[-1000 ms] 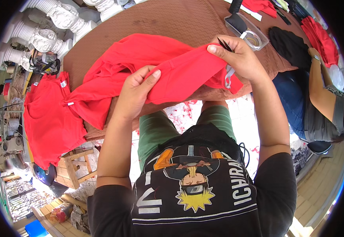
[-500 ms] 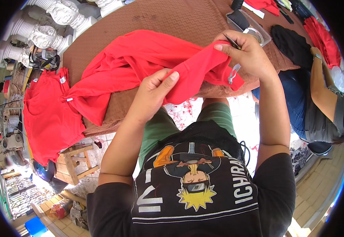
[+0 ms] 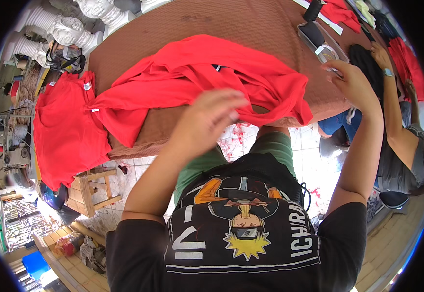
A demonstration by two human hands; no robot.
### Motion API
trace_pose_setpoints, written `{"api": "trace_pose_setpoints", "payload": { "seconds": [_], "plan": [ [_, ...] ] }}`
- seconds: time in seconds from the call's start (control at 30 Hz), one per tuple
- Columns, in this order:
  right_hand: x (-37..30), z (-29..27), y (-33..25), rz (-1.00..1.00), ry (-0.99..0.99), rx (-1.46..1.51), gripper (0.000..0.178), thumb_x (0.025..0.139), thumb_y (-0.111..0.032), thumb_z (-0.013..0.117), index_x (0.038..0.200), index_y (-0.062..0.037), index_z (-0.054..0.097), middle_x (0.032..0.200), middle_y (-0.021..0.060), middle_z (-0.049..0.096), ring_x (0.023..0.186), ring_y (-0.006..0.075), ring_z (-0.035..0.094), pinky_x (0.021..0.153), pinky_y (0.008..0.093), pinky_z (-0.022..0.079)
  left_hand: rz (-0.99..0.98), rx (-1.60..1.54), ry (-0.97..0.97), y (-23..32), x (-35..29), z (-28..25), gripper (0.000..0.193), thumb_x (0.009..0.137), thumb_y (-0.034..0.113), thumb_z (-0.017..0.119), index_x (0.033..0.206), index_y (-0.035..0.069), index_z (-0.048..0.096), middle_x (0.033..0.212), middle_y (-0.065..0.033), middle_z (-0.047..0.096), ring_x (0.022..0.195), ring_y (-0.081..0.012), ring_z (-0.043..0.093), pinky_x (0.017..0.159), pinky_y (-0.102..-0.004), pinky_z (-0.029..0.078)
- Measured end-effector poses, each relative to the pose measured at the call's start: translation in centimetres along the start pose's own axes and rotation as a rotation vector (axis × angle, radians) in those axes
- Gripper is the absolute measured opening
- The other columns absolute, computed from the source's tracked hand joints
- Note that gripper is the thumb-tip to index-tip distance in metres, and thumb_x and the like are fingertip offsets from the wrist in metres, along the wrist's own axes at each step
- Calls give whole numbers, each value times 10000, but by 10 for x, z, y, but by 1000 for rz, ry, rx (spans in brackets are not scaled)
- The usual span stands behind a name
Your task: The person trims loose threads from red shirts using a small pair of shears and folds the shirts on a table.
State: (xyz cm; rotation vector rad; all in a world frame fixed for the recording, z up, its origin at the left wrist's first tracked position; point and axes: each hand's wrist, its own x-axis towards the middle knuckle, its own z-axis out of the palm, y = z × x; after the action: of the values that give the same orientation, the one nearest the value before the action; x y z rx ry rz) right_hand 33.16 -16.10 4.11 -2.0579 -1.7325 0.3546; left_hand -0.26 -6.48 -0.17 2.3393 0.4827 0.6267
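Observation:
A red garment [image 3: 168, 92] lies bunched along the front edge of the brown-covered table [image 3: 192, 19], its right end gathered in a loose loop. Blurred by motion, my left hand [image 3: 212, 114] hovers over its near edge, fingers apart and nothing visible in them. To the garment's right, my right hand [image 3: 355, 85] is raised near the clear plastic box [image 3: 336, 46]. Its fingers are closed on small thread snips [image 3: 337, 73], mostly hidden, with a pale looped strip [image 3: 351, 115] hanging below the hand.
Red sleeveless tops [image 3: 68, 131] hang over the table's left end, above a wooden stool [image 3: 93, 192]. White busts [image 3: 73, 31] stand at the far left. A co-worker's arm [image 3: 393, 97] reaches toward black cloth [image 3: 360, 63] on the right. Red scraps litter the floor.
Both hands have let go of the red garment, which now rests on the table. My right hand has moved right toward the box; my left has shifted slightly right. The co-worker's arm reaches farther forward.

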Motion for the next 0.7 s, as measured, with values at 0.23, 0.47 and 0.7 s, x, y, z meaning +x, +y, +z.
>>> {"api": "trace_pose_setpoints", "payload": {
  "seconds": [0.23, 0.47, 0.7],
  "plan": [
    [21, 25, -33, -168, -49, 151, 319, 819, -195, 681, 1085, -31, 622, 1102, 84, 626, 919, 164, 593, 783, 255, 460, -181, 668, 446, -82, 12, -47, 443, 726, -24, 561, 1147, 110, 589, 1275, -93, 499, 1246, -330, 398, 1033, -450, 323],
    [58, 120, -47, -262, 339, 107, 292, 767, -213, 709, 979, -27, 631, 1028, 136, 634, 918, 322, 619, 796, 389, 485, -109, 160, 584, -111, 45, -80, 204, 828, 31, 611, 1022, 79, 654, 1066, -85, 639, 1101, -237, 558, 953, -346, 417],
    [62, 64, -23, -97, 646, 24, 341, 802, -133, 677, 1135, -103, 609, 917, 106, 663, 811, 270, 642, 737, 335, 495, -169, -135, 478, -38, 32, -46, 173, 840, 86, 663, 987, -5, 647, 927, -77, 675, 843, -91, 604, 774, -237, 477]
  ]
}}
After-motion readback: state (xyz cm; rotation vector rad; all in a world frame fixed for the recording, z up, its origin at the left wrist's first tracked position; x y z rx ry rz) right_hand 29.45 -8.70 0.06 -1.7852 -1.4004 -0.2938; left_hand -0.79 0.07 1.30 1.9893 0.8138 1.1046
